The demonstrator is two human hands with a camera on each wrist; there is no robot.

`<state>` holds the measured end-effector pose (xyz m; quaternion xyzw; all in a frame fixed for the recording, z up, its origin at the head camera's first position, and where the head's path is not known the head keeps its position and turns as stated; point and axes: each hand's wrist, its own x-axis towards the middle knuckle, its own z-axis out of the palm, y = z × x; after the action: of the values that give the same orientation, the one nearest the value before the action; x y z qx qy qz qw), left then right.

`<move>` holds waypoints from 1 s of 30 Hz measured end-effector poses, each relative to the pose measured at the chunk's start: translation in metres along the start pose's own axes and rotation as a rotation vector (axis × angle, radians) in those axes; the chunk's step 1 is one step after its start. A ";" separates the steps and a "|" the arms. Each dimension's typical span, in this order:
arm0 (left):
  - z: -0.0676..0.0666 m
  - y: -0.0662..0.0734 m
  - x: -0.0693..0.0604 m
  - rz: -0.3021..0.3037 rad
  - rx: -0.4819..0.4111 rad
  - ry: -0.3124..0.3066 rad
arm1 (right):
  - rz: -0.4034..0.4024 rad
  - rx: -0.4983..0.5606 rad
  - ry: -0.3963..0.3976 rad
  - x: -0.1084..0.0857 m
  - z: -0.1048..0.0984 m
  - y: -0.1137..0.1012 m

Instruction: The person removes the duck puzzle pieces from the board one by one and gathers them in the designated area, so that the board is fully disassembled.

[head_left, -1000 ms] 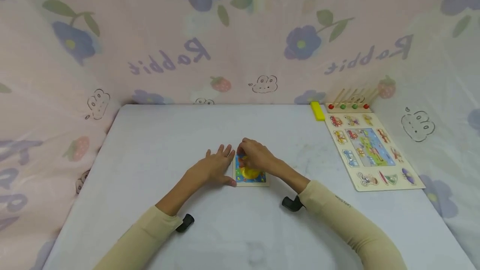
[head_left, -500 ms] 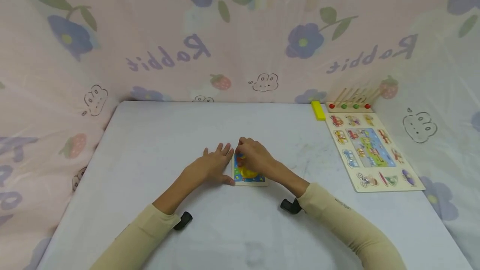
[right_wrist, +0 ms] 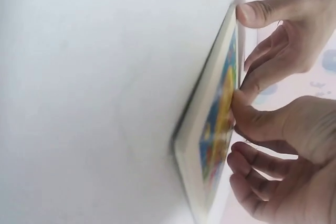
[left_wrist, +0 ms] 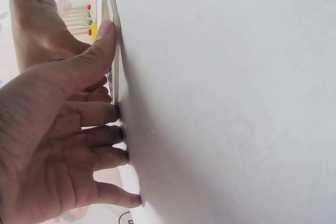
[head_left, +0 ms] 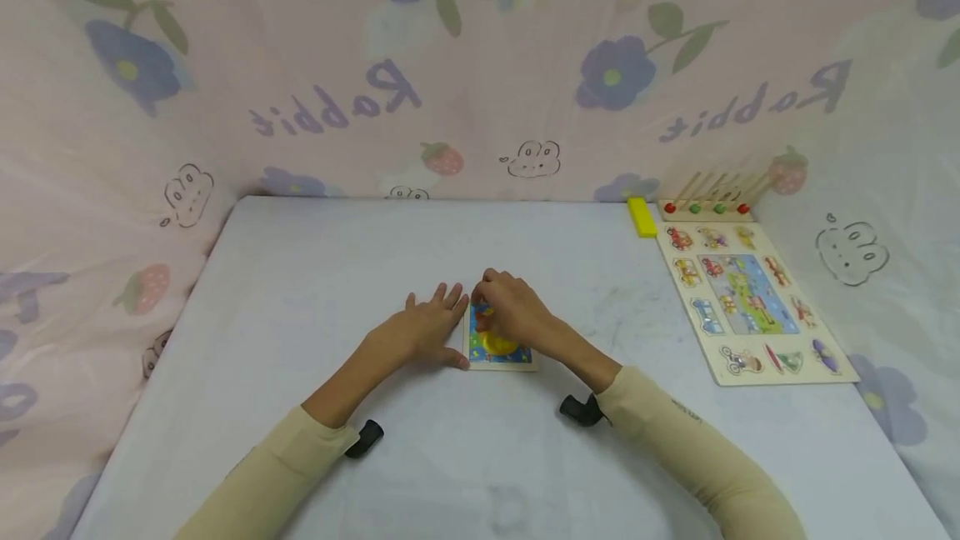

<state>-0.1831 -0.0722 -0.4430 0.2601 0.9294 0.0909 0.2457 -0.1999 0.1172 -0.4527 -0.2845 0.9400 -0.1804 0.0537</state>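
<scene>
A small wooden picture puzzle (head_left: 501,354) with a yellow figure on a blue ground lies on the white table. My left hand (head_left: 420,333) rests beside its left edge, fingers spread, with the thumb touching the near corner of the frame. Over the puzzle's upper part is my right hand (head_left: 513,311), fingers curled. In the right wrist view, the right thumb (right_wrist: 257,121) and forefinger tips meet the picture's surface close together; whether they pinch a piece is hidden. That hand covers much of the picture.
At the right lies a large wooden puzzle board (head_left: 708,357) with vehicle and toy pictures. Behind it stands a wooden rack (head_left: 705,211) with upright pegs and red and green beads. A yellow block (head_left: 641,217) lies beside them. Patterned cloth (head_left: 480,90) hangs behind the table.
The head view has tilted up and shifted slightly. Both hands stay nearly in place at the small puzzle, with only slight movement of the right fingers.
</scene>
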 end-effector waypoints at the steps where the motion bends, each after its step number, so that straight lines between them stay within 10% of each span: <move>1: -0.001 0.000 0.000 0.001 -0.001 0.000 | -0.003 -0.006 0.003 0.000 -0.001 -0.001; 30: -0.002 -0.004 0.000 0.001 -0.012 -0.022 | -0.022 0.050 -0.012 0.000 0.005 -0.001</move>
<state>-0.1859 -0.0752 -0.4429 0.2602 0.9259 0.0937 0.2573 -0.1982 0.1146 -0.4569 -0.2945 0.9317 -0.2028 0.0643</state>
